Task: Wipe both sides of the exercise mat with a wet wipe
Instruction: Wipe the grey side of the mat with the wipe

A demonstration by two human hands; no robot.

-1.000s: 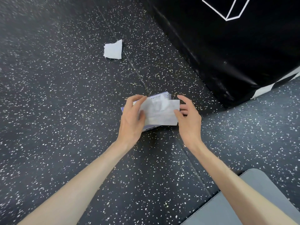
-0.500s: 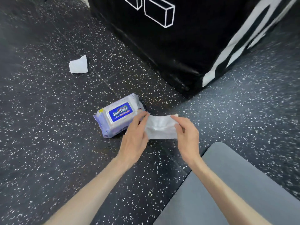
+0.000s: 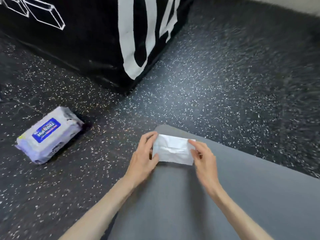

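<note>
Left hand [image 3: 144, 159] & right hand [image 3: 203, 155] each pinch an end of the wet wipe [image 3: 173, 149] (creased) over the grey mat's [image 3: 242, 196] far corner, wipes pack [image 3: 48, 135] well left.

Left hand [image 3: 142, 158] and right hand [image 3: 205, 157] pinching wet wipe [image 3: 173, 149] over grey mat [image 3: 225, 196], wipes pack [image 3: 48, 135] nearby

Pack of wipes [image 3: 49, 134] lies flat on the speckled dark floor [image 3: 216, 87], left of frame. Black box [image 3: 90, 40] with white markings fills upper left.
</note>
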